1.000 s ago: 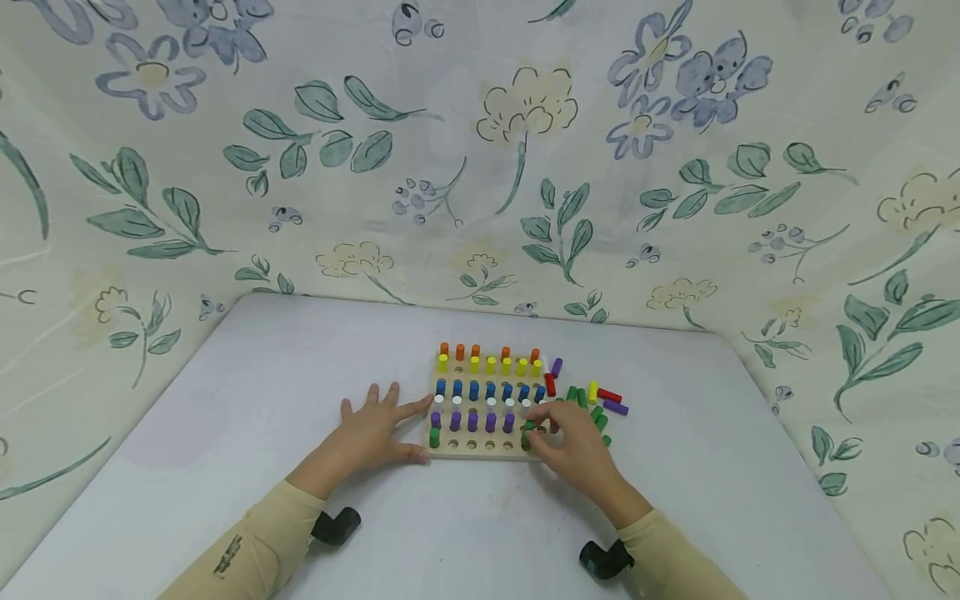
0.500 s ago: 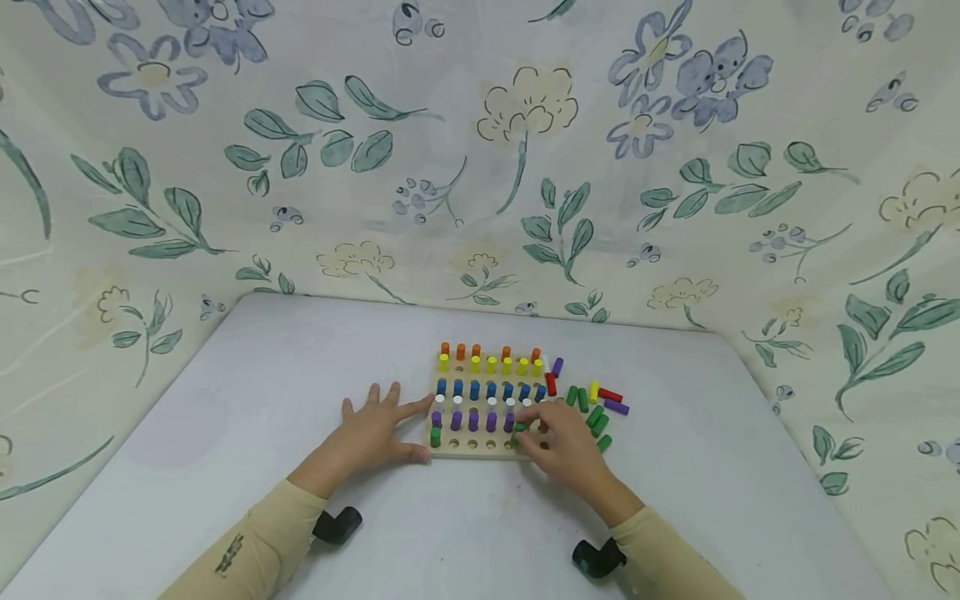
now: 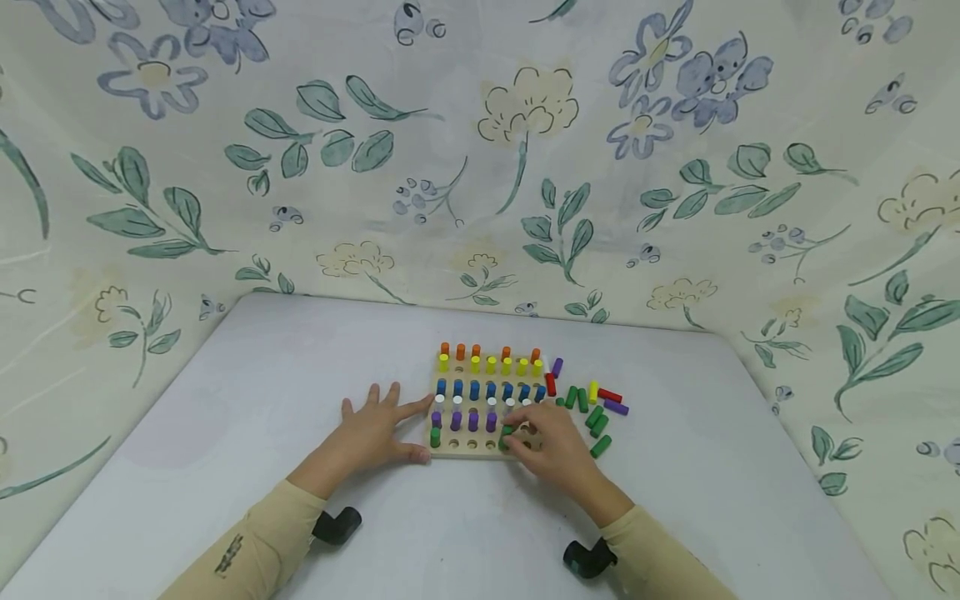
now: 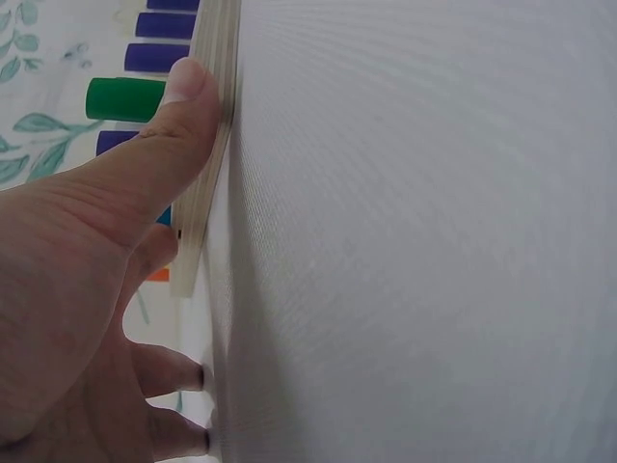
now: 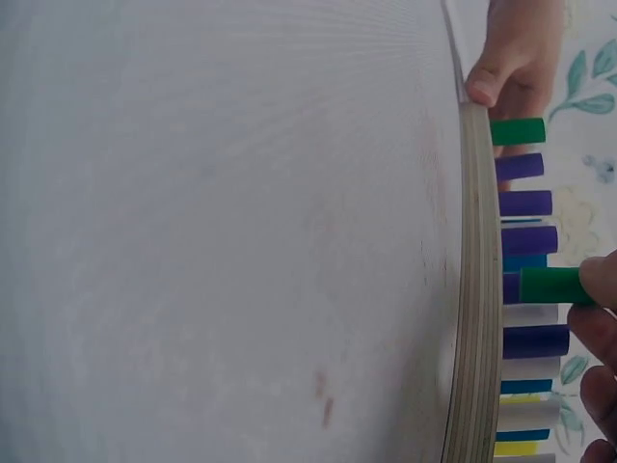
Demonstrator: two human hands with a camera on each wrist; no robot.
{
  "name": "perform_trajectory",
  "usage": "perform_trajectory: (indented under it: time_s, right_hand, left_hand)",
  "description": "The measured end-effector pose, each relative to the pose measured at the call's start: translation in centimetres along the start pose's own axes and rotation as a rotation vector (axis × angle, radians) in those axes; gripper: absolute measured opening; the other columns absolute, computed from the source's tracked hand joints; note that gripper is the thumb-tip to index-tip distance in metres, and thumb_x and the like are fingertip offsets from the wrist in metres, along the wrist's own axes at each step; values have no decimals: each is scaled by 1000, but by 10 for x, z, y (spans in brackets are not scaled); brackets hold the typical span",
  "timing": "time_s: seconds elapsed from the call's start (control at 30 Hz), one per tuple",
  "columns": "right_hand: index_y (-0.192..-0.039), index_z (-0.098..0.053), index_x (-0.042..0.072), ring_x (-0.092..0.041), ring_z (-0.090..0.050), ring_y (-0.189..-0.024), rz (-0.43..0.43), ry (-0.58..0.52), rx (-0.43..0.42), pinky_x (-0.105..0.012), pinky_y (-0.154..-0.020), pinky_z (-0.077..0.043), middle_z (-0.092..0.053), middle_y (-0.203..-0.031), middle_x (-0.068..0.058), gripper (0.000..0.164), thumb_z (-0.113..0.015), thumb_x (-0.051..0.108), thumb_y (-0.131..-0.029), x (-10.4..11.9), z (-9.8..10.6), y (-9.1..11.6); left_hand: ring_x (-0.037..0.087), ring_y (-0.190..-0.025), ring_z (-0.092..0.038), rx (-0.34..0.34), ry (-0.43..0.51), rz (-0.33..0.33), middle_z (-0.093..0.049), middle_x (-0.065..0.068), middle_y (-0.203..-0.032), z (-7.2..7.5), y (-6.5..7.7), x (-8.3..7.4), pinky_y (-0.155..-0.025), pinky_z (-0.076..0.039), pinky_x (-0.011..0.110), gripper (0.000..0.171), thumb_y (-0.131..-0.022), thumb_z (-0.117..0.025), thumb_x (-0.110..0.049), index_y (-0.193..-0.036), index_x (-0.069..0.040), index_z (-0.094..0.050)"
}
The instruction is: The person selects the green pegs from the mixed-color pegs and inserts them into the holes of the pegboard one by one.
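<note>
A wooden peg board (image 3: pixel 468 456) carries rows of orange, yellow, blue, white and purple pegs. One green peg (image 3: pixel 435 438) stands in the front row's left hole. My left hand (image 3: pixel 366 435) lies at the board's left side with fingers spread; its thumb (image 4: pixel 188 106) touches the board's edge. Between thumb and fingertips, my right hand (image 3: pixel 561 443) pinches another green peg (image 5: pixel 549 285) upright over the front row. In the right wrist view, a small gap separates this peg's lower end from the board. The right hand hides part of the board's right side.
Loose green pegs (image 3: pixel 598 425) lie right of the board, with red pegs (image 3: pixel 610 395), purple pegs (image 3: pixel 616 407) and a yellow peg (image 3: pixel 593 391). Floral cloth (image 3: pixel 480 167) rises behind the white table (image 3: pixel 300 333).
My right hand has carried the green peg leftward along the front row, from near the right end to a hole closer to the middle. The left hand has stayed still.
</note>
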State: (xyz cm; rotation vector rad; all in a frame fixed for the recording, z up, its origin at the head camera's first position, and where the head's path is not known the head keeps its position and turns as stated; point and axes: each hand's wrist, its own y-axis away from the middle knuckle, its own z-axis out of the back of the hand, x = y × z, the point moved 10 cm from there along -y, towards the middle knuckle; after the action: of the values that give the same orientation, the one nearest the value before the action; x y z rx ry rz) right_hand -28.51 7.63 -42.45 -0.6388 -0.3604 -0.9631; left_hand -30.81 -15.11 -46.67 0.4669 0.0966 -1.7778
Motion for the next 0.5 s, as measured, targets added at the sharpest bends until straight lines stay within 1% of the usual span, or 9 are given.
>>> perform_trajectory:
  time_s: [0.17,0.37,0.5]
  right_hand:
    - [-109,-73,20,-14,-58,-92,-24,3,24,-35,-85,-50,-71,-103,11,21,-80,19,-89,1,-4,-2]
    - [-108,-73,20,-13,-57,-91,8,12,31,-33,-83,-49,-71,-101,12,19,-79,20,-90,6,-8,-5]
    - [-108,-73,21,-11,-57,-91,11,22,35,-32,-83,-48,-70,-98,13,19,-79,21,-90,6,-10,-7]
  left_hand:
    - [64,-145,-10,-4,-6,1,-24,36,-159,-1,0,2,-105,-4,85,94,-73,-81,-63,-154,-27,-47]
    - [64,-145,-10,0,1,-1,-24,36,-159,-1,-1,2,-105,-4,85,95,-74,-81,-63,-154,-27,-47]
    - [64,-145,-9,0,3,-7,-24,36,-159,0,0,1,-104,-3,85,95,-74,-80,-64,-154,-27,-47]
